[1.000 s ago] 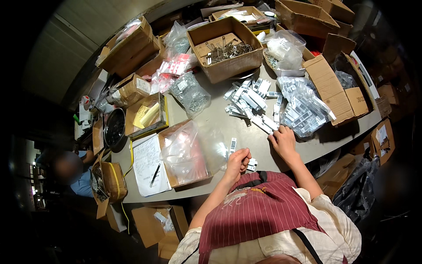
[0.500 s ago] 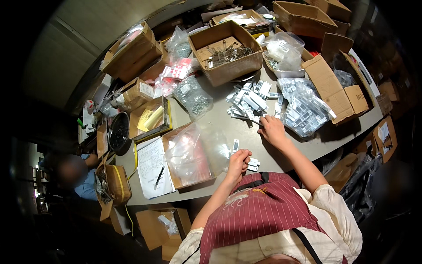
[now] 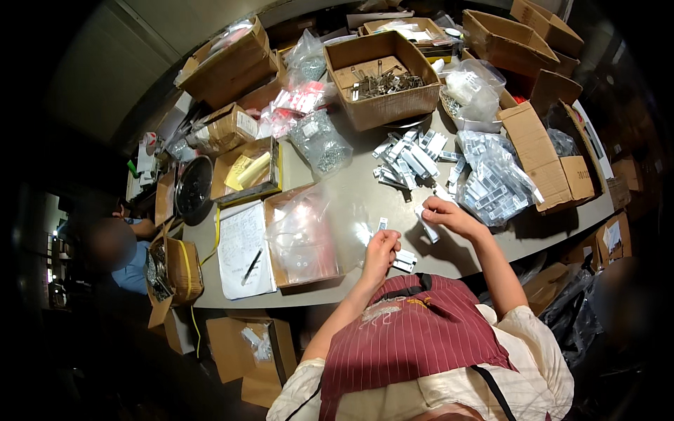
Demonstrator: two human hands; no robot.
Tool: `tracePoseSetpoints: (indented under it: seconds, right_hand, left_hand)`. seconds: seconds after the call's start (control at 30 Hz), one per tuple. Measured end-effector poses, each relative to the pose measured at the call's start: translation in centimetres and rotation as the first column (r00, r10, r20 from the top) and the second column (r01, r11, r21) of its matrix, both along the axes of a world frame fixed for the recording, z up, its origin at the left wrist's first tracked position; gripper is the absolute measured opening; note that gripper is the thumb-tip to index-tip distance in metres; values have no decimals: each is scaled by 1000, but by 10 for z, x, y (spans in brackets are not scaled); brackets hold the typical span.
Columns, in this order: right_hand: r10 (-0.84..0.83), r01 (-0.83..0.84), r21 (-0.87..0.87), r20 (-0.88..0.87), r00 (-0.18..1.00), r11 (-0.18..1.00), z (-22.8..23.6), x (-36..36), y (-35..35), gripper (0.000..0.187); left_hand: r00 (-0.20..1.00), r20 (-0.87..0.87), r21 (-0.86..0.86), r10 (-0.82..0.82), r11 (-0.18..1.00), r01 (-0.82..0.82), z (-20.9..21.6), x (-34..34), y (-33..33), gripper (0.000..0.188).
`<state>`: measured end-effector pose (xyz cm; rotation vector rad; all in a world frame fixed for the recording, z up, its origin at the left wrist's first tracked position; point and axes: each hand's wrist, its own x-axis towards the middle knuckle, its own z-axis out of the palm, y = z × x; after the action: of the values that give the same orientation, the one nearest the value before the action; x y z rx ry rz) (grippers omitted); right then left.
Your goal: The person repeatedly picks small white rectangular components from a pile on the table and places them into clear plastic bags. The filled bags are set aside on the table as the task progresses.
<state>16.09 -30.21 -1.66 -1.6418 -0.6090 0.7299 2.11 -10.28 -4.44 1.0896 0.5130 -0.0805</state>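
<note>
My right hand [image 3: 453, 215] grips a small white and grey rectangular plastic piece [image 3: 427, 229], held tilted just above the table. To its left, my left hand [image 3: 381, 256] is closed with curled fingers; what it holds, if anything, is hidden. One similar piece [image 3: 382, 223] shows just beyond the left fingers, and a few more pieces [image 3: 405, 261] lie right beside that hand, near the apron. Farther out is a loose pile of the same pieces [image 3: 419, 158]. A clear bag [image 3: 497, 184] full of them rests right of the pile.
An open carton of metal parts [image 3: 382, 112] stands behind the pile. On the left are a carton lined with clear plastic [image 3: 302, 245], a written sheet [image 3: 239, 245] with a pen, and a black bowl [image 3: 193, 189]. A flapped carton [image 3: 537, 151] stands right. Another person [image 3: 130, 270] is far left.
My right hand has come back from the pile toward my left hand, now with a plastic piece in it. The left hand stays in nearly the same place. The view has shifted slightly.
</note>
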Motion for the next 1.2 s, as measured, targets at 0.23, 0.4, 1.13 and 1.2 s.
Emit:
tracePoseSetpoints:
  seconds: [0.23,0.4,1.13,1.2]
  right_hand:
    - [20,5,-78,315,949,997,6,-53,26,32]
    - [-191,228,-42,413,891,973,2,-73,47,28]
    - [-332,515,150,-607,722,844,18,-70,44,26]
    - [-307,454,122,-581,754,882,19,-68,40,27]
  left_hand:
    - [986,67,301,-151,945,124,2,9,-3,37]
    - [991,110,437,-80,899,25,6,8,-3,34]
    - [916,126,423,-381,856,298,25,1,-7,32]
    - [903,82,544,-421,778,314,37,-1,-7,24]
